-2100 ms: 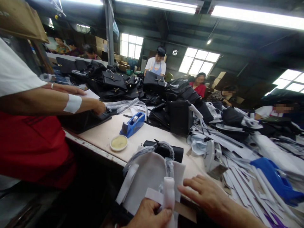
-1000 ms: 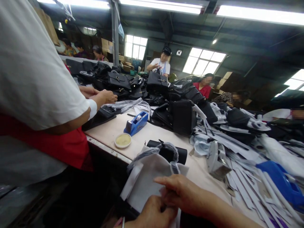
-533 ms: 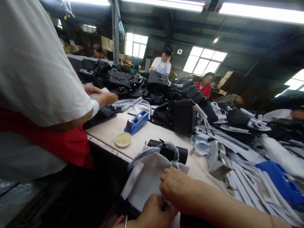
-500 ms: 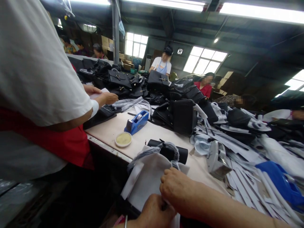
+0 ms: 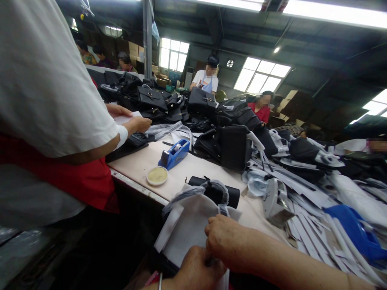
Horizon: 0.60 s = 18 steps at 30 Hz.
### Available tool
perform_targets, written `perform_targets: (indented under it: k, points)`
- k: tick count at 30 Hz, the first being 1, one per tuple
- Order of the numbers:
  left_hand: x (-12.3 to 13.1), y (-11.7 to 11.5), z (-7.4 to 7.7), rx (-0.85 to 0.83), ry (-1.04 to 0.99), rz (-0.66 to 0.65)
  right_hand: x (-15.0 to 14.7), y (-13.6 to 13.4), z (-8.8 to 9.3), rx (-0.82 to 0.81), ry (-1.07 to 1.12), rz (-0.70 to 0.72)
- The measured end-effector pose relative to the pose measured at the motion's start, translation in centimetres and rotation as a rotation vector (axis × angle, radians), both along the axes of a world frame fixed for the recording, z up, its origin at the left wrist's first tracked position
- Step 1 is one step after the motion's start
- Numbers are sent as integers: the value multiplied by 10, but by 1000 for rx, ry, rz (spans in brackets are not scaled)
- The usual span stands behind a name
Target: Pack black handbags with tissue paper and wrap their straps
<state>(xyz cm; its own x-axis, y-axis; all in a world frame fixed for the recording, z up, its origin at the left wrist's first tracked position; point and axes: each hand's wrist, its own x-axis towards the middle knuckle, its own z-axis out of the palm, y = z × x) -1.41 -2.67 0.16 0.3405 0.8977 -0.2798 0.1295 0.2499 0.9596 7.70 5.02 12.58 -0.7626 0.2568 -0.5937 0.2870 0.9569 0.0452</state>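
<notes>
1. Two seconds back I had the right hand (image 5: 225, 241) open and off the bag (image 5: 165, 261); now it sits against the left hand (image 5: 201, 268).
2. Left fingers: closed, apparently on the lower end of the strap (image 5: 223, 209).
3. Right fingers: curled in; whether they pinch anything I cannot tell.
4. The bag lies beyond and left of the fingers, a pale sheet (image 5: 190, 225) over it; the strap runs up past the right knuckles.
5. I'd judge the work is now a two-handed job at one spot.
6. Farther from the fingers, the dish (image 5: 157, 175) and tape dispenser (image 5: 174, 154) are untouched.
</notes>
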Motion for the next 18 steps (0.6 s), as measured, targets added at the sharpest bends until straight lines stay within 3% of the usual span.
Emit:
perform_targets:
  k: [6, 13, 18]
  points:
    - [0, 1, 2, 14, 50, 58, 13, -4, -20, -2, 233, 11]
    - [0, 1, 4, -20, 56, 53, 4, -8, 0, 64, 57, 76]
    - [1, -1, -2, -35, 69, 53, -2, -3, 1, 67, 14, 79]
